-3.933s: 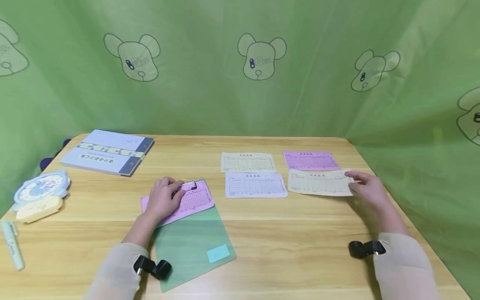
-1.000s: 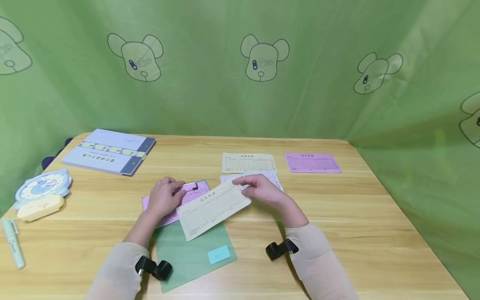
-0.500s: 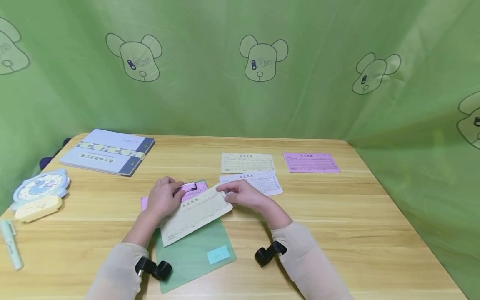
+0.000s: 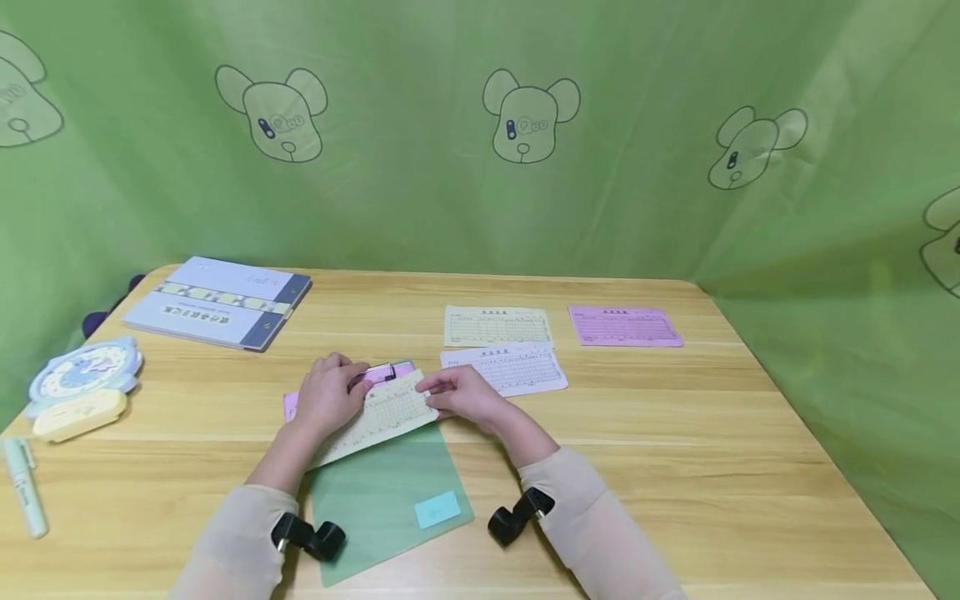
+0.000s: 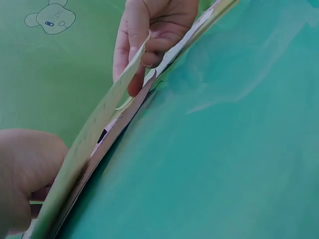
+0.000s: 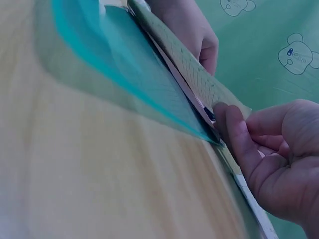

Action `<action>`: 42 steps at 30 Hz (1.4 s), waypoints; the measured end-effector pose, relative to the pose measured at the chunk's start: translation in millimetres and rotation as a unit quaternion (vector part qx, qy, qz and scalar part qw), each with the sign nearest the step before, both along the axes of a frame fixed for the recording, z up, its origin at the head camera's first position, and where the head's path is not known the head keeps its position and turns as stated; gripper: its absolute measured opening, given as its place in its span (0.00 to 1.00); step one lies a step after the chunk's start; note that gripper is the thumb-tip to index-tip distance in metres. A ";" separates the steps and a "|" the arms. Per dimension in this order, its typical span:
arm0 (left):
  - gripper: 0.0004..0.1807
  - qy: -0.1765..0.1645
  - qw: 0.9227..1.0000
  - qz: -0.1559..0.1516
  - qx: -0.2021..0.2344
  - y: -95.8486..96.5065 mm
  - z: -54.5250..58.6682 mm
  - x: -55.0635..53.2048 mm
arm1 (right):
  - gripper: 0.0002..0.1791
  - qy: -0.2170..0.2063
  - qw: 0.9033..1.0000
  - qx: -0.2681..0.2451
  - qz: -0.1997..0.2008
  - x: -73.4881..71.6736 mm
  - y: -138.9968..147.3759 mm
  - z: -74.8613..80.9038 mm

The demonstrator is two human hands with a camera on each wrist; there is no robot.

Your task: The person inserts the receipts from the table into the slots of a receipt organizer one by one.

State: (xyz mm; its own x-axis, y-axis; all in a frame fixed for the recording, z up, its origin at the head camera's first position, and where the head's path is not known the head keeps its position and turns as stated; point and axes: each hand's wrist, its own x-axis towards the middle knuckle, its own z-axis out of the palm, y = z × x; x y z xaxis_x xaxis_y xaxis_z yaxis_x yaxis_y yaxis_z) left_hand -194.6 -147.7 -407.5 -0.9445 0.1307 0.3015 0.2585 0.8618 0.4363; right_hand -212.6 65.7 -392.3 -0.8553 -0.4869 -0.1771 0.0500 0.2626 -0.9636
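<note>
A translucent green clipboard (image 4: 382, 500) lies slanted on the table with a pink form (image 4: 289, 406) on its upper part. At its top edge my left hand (image 4: 327, 396) grips the metal clip (image 4: 380, 372). My right hand (image 4: 468, 396) pinches the right end of a cream form (image 4: 393, 414), which lies over most of the pink one. The cream form's left part is hidden behind my left hand. In the right wrist view, the cream form (image 6: 199, 79) stands slightly apart from the sheet beneath, with thumb and fingers of my right hand (image 6: 279, 159) at its corner.
Beyond my right hand lie a white form (image 4: 510, 369), another cream form (image 4: 497, 326) and a pink form (image 4: 626, 326). A blue notebook (image 4: 217, 302), a blue clock-like item (image 4: 86, 369), a cream case (image 4: 80, 415) and a mint pen (image 4: 26, 487) are at left.
My right hand has brought the cream form leftward from the table's right side onto the clipboard. The white form has shifted and turned slightly. My left hand has stayed at the clip.
</note>
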 end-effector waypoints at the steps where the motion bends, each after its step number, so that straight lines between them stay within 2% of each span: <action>1: 0.18 0.003 1.000 -0.001 0.002 0.0 -0.2 0.2 | 0.14 -0.006 1.000 -0.003 -0.002 0.1 -0.8 -0.9; 7: 0.18 0.020 1.000 -0.009 0.008 -0.4 -0.4 1.5 | 0.15 -0.034 0.999 -0.025 -0.010 1.0 -3.3 -4.8; 17: 0.19 0.024 0.999 -0.023 -0.008 -2.9 -3.6 -0.9 | 0.16 -0.044 0.999 -0.022 -0.017 0.9 -6.4 -6.6; 29: 0.15 0.068 0.993 -0.053 -0.082 -3.9 -3.8 -3.3 | 0.17 -0.044 0.999 -0.009 -0.020 -1.5 -8.0 -5.2; 35: 0.14 0.079 0.992 -0.056 -0.080 -3.4 -5.1 -4.4 | 0.17 -0.037 0.999 -0.004 -0.024 -3.2 -10.8 -3.6; 42: 0.15 0.070 0.994 -0.050 -0.069 -4.0 -5.6 -4.5 | 0.17 -0.027 0.999 0.004 -0.030 -7.6 -14.5 -5.2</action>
